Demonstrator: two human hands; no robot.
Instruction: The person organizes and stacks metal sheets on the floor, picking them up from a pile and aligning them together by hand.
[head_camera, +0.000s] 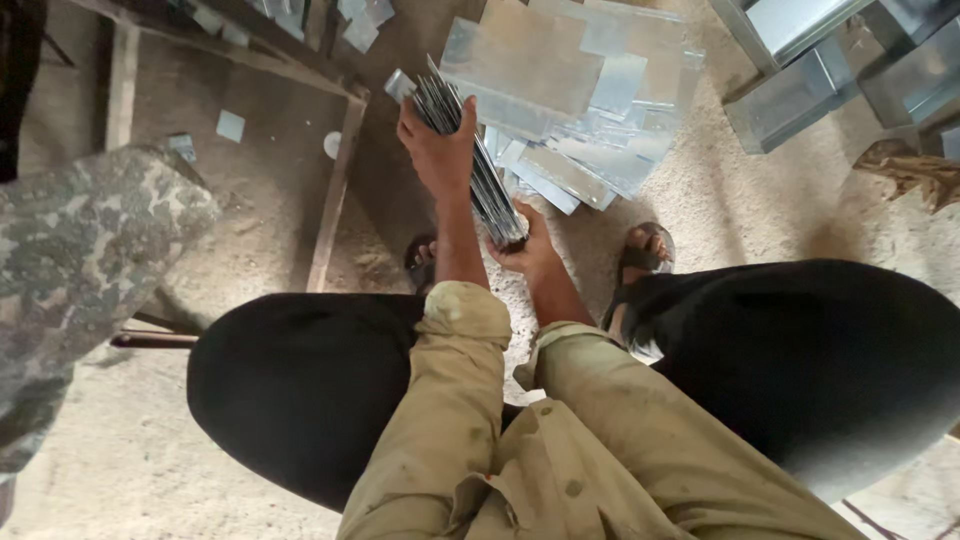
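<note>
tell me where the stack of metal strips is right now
In the head view, the stack of metal strips sits upper centre, gripped by the left hand on top and right hand below, before the loose metal sheets.

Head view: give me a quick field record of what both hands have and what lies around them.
left hand: grips the upper end of a stack of thin metal strips
right hand: cups the stack's lower end
stack: held tilted, edges aligned, above the ground
loose sheets: flat pile of shiny metal pieces on the sandy ground just beyond the hands
wooden frame: to the left, with small metal scraps inside
feet: in sandals, either side of the hands
metal ducts: upper right
</note>
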